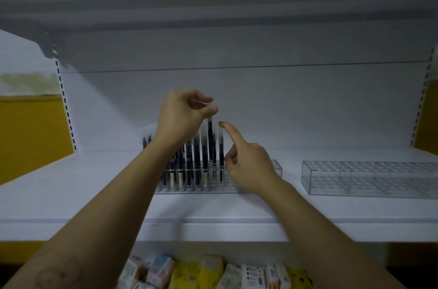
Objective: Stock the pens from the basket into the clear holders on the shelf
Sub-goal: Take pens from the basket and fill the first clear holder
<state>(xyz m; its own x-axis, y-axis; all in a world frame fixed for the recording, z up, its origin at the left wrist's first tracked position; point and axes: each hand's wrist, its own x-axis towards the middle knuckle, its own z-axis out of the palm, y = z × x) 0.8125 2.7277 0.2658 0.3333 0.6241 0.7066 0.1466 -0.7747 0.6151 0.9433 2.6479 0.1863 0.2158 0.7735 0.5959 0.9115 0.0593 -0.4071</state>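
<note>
A clear holder (277, 169) stands on the white shelf (71, 194), its left part filled with several upright dark pens with clear caps. My left hand (182, 115) pinches the top of one dark pen (210, 139) that stands upright above the holder, its lower end among the other pens. My right hand (246, 165) is just right of the pens, index finger stretched up toward the pen's top, the other fingers curled and holding nothing. A second clear holder (369, 177) without pens stands to the right. The basket is out of view.
The shelf's back panel and an upper shelf close the space above. Below the shelf's front edge, several small packaged goods (213, 272) lie in a row. Yellow panels flank both sides.
</note>
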